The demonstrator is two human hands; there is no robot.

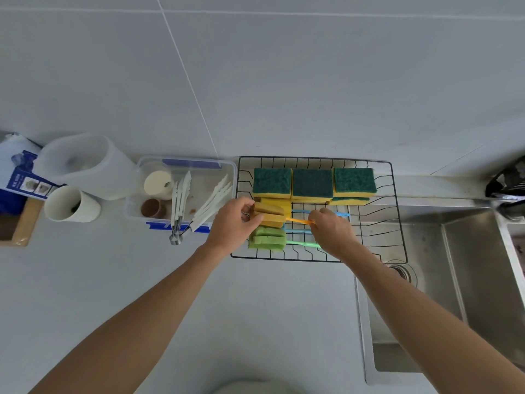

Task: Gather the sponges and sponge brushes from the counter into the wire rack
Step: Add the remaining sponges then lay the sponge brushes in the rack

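A black wire rack [393, 194] stands on the counter beside the sink. Green-topped yellow sponges [312, 183] are stacked along its back. Sponge brushes lie in its front left part: an orange one [270, 216], a green one [268, 238] and blue handles [301, 212] between them. My left hand [233, 223] grips the orange brush's sponge head. My right hand [331, 228] pinches its orange handle [298, 221] over the rack floor.
A clear plastic box [181, 166] with white tongs, a small cup and a lid sits left of the rack. Further left stand a translucent jug [85, 163], a white cup [71, 204] and a blue package [17, 172]. The steel sink [454, 280] lies at the right.
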